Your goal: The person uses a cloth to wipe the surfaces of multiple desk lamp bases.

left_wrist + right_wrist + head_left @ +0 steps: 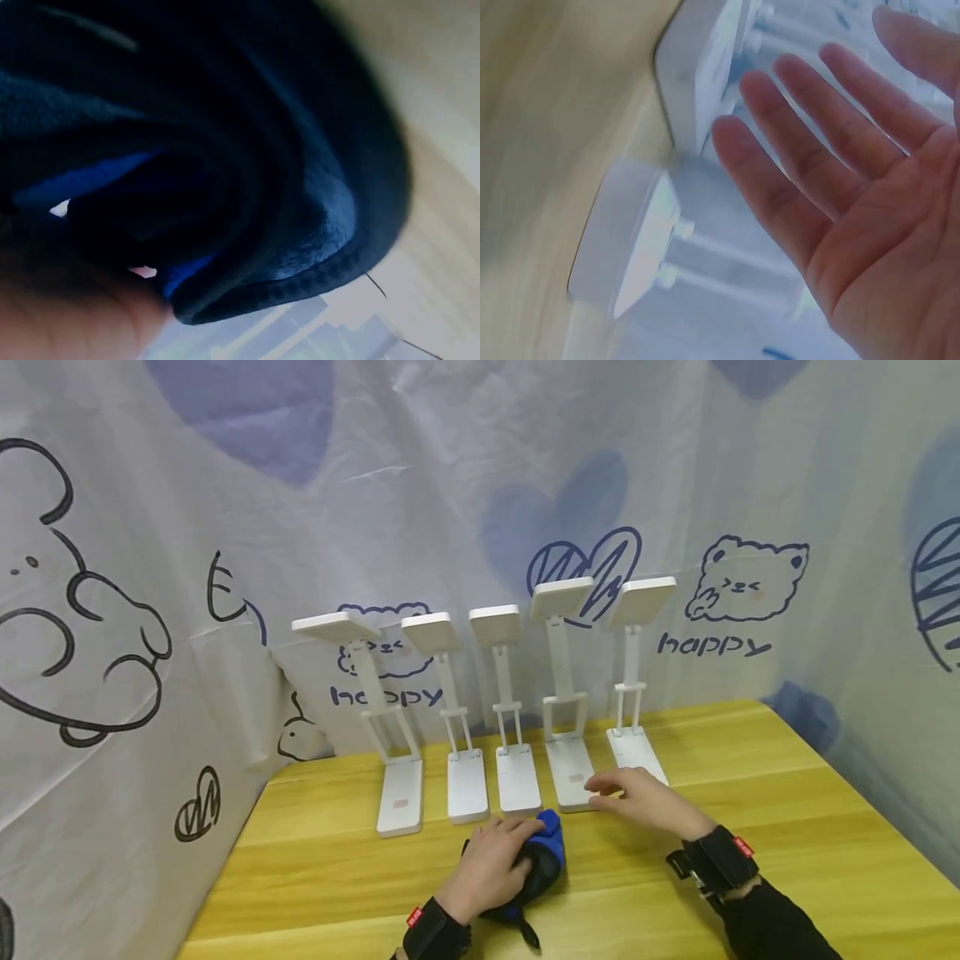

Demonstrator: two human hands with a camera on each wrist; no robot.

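My left hand (pixel 489 865) grips a bundled blue-and-black fabric piece (pixel 552 842) at the table's front middle, a short black strap hanging from its near end. In the left wrist view the fabric (pixel 330 217) shows folded layers with dark stitched edging, and its full shape is hidden. My right hand (pixel 643 799) hovers with spread, slightly bent fingers beside the base of a white folding phone stand (pixel 567 768), fourth from the left. The right wrist view shows that palm (pixel 900 225) bare, with the bases of two stands beyond the fingertips.
Several white phone stands line the back of the yellow wood-grain table (pixel 315 868), unfolded upright, including the leftmost stand (pixel 401 797) and the rightmost stand (pixel 636 752). Behind them hangs a printed white curtain (pixel 450 543); more of it covers the left and right sides.
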